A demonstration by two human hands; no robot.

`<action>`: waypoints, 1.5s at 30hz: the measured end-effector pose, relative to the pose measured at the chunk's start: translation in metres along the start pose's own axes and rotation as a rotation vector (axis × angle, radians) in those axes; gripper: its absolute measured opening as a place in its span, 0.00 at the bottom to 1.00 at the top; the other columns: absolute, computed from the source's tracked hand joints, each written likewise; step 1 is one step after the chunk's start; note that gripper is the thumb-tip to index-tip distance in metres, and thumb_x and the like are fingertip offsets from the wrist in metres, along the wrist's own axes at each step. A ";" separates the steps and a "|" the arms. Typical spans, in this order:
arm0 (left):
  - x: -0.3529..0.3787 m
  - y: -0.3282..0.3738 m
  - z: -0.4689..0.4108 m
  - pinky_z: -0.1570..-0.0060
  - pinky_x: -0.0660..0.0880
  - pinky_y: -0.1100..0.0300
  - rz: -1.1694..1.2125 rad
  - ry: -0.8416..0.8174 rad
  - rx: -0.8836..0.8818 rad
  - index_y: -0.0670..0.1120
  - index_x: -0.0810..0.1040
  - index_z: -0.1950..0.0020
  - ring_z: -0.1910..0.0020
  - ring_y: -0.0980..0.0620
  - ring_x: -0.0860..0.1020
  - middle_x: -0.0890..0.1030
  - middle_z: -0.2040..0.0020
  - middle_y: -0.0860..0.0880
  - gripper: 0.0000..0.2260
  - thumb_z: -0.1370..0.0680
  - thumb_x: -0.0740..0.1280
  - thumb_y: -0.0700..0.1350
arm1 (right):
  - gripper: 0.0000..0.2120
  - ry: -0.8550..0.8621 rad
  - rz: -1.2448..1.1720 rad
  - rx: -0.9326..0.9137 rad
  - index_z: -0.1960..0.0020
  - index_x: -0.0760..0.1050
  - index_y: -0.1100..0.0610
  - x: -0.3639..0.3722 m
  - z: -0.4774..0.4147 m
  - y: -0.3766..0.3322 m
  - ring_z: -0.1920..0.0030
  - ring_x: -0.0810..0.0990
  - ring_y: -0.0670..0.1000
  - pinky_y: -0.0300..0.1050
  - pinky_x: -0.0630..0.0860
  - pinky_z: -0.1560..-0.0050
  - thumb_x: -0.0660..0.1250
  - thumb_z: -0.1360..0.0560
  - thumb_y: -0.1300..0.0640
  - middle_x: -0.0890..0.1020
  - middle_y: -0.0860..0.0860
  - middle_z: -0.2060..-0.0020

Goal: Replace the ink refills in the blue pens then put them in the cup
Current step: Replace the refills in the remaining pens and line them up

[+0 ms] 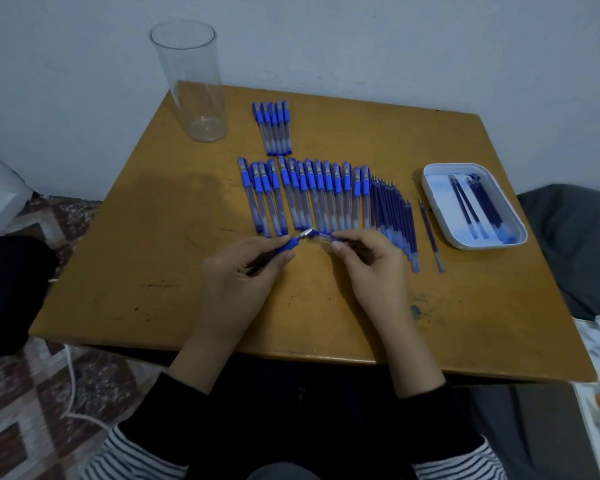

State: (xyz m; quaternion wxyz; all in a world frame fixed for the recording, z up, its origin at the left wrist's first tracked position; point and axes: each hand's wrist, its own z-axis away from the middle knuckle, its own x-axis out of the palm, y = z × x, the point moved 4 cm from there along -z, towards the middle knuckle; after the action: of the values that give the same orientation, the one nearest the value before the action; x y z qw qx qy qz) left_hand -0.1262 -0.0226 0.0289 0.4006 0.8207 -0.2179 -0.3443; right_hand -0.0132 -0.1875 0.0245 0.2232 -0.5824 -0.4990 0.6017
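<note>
1. We are pinching the blue grip section with metal tip (293, 241) in our left hand (243, 275), keeping it steady.
2. Our right hand (368, 261) is pinching the clear pen barrel (323, 236), aligning both above the tabletop (153, 237).
3. The tall clear plastic cup (191, 81) is waiting empty, well apart at the far left corner.

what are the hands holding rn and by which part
Left hand pinches a blue pen's front section by its rubber grip; right hand holds the clear barrel piece near its end.
</note>
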 end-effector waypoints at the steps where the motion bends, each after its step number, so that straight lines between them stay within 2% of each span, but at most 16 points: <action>1: 0.000 0.000 0.000 0.48 0.79 0.63 0.004 -0.009 0.007 0.46 0.86 0.45 0.50 0.61 0.82 0.85 0.50 0.55 0.11 0.26 0.75 0.45 | 0.07 0.002 -0.044 0.016 0.48 0.81 0.49 -0.002 0.000 0.001 0.49 0.79 0.42 0.40 0.77 0.45 0.71 0.24 0.58 0.83 0.44 0.52; 4: 0.000 0.001 0.000 0.47 0.79 0.63 0.022 -0.032 0.017 0.46 0.86 0.44 0.49 0.61 0.82 0.85 0.49 0.56 0.11 0.26 0.75 0.46 | 0.08 -0.004 -0.114 0.025 0.46 0.81 0.49 -0.008 0.000 0.000 0.47 0.80 0.43 0.44 0.79 0.44 0.70 0.24 0.59 0.83 0.44 0.52; 8: 0.001 0.002 0.001 0.47 0.77 0.66 0.037 -0.038 0.039 0.45 0.86 0.46 0.49 0.62 0.82 0.84 0.50 0.57 0.10 0.27 0.76 0.43 | 0.09 -0.026 -0.196 -0.023 0.46 0.82 0.52 -0.013 -0.003 -0.006 0.47 0.81 0.44 0.42 0.79 0.44 0.70 0.24 0.62 0.83 0.46 0.51; 13: 0.003 0.003 0.001 0.48 0.77 0.67 0.029 -0.042 0.086 0.43 0.86 0.49 0.50 0.62 0.82 0.84 0.52 0.57 0.09 0.28 0.77 0.41 | 0.10 -0.085 -0.167 -0.121 0.45 0.82 0.55 -0.013 -0.009 -0.012 0.46 0.81 0.48 0.47 0.79 0.43 0.70 0.24 0.64 0.84 0.48 0.50; 17: 0.004 0.000 0.001 0.50 0.78 0.65 0.023 -0.029 0.092 0.43 0.87 0.50 0.52 0.61 0.82 0.85 0.52 0.56 0.08 0.28 0.77 0.42 | 0.10 -0.155 -0.193 -0.163 0.44 0.82 0.55 -0.008 -0.009 -0.018 0.46 0.81 0.47 0.43 0.79 0.45 0.70 0.24 0.64 0.84 0.48 0.50; 20: 0.004 -0.001 0.000 0.51 0.77 0.65 0.054 -0.002 0.081 0.43 0.86 0.51 0.53 0.61 0.83 0.84 0.53 0.58 0.08 0.27 0.76 0.44 | 0.10 -0.167 -0.362 -0.113 0.44 0.81 0.59 0.001 -0.005 -0.020 0.49 0.82 0.46 0.38 0.78 0.48 0.70 0.25 0.66 0.84 0.51 0.51; 23: 0.003 -0.001 0.000 0.50 0.76 0.65 0.106 0.019 0.057 0.44 0.86 0.50 0.54 0.61 0.83 0.84 0.53 0.57 0.07 0.27 0.76 0.44 | 0.09 -0.097 -0.597 -0.037 0.46 0.79 0.60 0.011 0.001 -0.020 0.50 0.83 0.48 0.39 0.78 0.48 0.71 0.26 0.67 0.84 0.53 0.52; 27: 0.003 -0.002 -0.001 0.51 0.74 0.68 0.143 0.003 0.010 0.46 0.86 0.49 0.54 0.61 0.82 0.85 0.54 0.57 0.08 0.28 0.76 0.44 | 0.09 -0.037 -0.737 0.026 0.48 0.79 0.59 0.020 0.005 -0.019 0.50 0.83 0.48 0.41 0.79 0.48 0.71 0.27 0.67 0.85 0.50 0.53; 32: 0.005 -0.008 -0.002 0.53 0.72 0.71 0.180 -0.010 -0.114 0.44 0.87 0.49 0.57 0.61 0.82 0.85 0.57 0.54 0.08 0.28 0.77 0.39 | 0.06 -0.017 -0.778 0.049 0.50 0.79 0.60 0.026 0.004 -0.019 0.50 0.84 0.47 0.40 0.80 0.48 0.71 0.27 0.67 0.86 0.49 0.55; 36: 0.005 -0.007 -0.004 0.55 0.73 0.70 0.218 -0.011 -0.145 0.49 0.86 0.50 0.61 0.60 0.81 0.85 0.62 0.54 0.07 0.27 0.76 0.41 | 0.07 -0.035 -0.785 0.037 0.52 0.79 0.59 0.028 -0.001 -0.020 0.50 0.84 0.47 0.38 0.80 0.49 0.70 0.27 0.69 0.86 0.49 0.55; 40: 0.002 -0.006 -0.005 0.56 0.74 0.69 0.255 0.020 -0.160 0.46 0.86 0.52 0.63 0.60 0.81 0.85 0.62 0.52 0.05 0.27 0.75 0.41 | 0.07 -0.080 -0.783 -0.005 0.51 0.79 0.61 0.030 -0.007 -0.022 0.46 0.84 0.52 0.42 0.80 0.46 0.70 0.27 0.69 0.85 0.55 0.51; 45: 0.002 -0.004 -0.006 0.58 0.73 0.71 0.249 0.033 -0.151 0.46 0.85 0.51 0.64 0.61 0.81 0.84 0.63 0.53 0.06 0.27 0.75 0.41 | 0.08 -0.114 -0.766 -0.023 0.48 0.78 0.64 0.032 -0.011 -0.023 0.45 0.84 0.54 0.44 0.80 0.45 0.70 0.27 0.68 0.85 0.58 0.49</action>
State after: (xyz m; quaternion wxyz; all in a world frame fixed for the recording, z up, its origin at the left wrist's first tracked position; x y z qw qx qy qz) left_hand -0.1199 -0.0185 0.0280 0.5043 0.7604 -0.2848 -0.2940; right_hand -0.0175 -0.1475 0.0305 0.3971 -0.3218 -0.6988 0.5004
